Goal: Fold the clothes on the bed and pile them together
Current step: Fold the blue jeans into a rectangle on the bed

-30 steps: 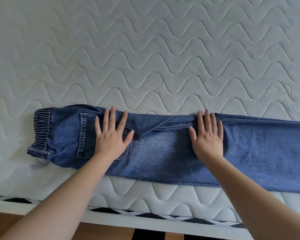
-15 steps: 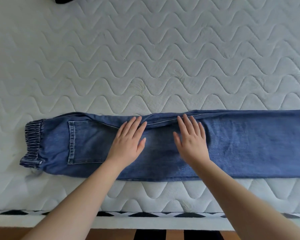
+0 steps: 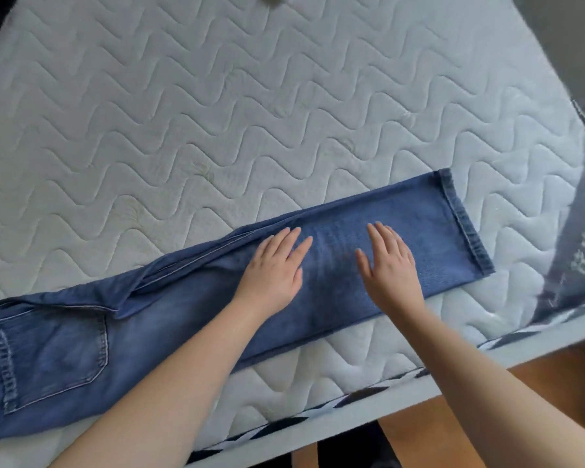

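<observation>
We had the blue jeans (image 3: 190, 319) lying lengthwise along the mattress (image 3: 284, 113) near its front edge, waist end at the left. Our left hand (image 3: 272, 273) rested flat, fingers straight, on the leg section. Our right hand (image 3: 389, 268) lay likewise, nearer the hem (image 3: 463, 221) further right, likely next to fold.

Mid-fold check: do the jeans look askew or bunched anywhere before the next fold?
Yes. The blue denim jeans lie folded lengthwise on the white quilted mattress, but the far edge near the seat is bunched, layers not aligned. The left hand and right hand press flat on the leg.
</observation>
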{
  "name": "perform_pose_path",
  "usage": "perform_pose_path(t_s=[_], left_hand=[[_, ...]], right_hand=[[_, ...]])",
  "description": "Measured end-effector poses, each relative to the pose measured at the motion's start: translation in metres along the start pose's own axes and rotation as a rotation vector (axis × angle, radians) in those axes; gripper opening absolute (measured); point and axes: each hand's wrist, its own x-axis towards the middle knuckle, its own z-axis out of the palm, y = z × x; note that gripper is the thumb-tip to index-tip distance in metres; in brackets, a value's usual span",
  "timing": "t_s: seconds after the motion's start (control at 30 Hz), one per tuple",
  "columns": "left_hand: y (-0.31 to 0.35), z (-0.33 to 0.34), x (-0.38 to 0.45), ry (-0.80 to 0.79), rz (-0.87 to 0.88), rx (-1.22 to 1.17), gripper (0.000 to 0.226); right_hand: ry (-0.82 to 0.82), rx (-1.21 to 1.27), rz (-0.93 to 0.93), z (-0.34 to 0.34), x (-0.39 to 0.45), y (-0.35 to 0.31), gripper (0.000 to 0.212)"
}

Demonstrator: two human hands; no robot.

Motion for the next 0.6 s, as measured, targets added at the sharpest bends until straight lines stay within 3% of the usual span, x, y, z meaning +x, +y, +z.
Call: perform_pose_path(t_s=[0.33, 0.47, 0.6], left_hand=[[0.110, 0.031, 0.111, -0.186, 0.165, 0.162, 0.064], [0.127, 0.042, 0.130, -0.253, 0.154, 0.200, 0.067], [0.124, 0.050, 0.130, -0.261, 0.149, 0.232, 0.068]], right_hand=[[0.067, 0.107, 0.329, -0.050, 0.044, 0.131, 0.060], [-0.018, 0.310, 0.470, -0.054, 0.069, 0.159, 0.058], [-0.096, 0.350, 0.492, -0.057, 0.092, 0.173, 0.046]])
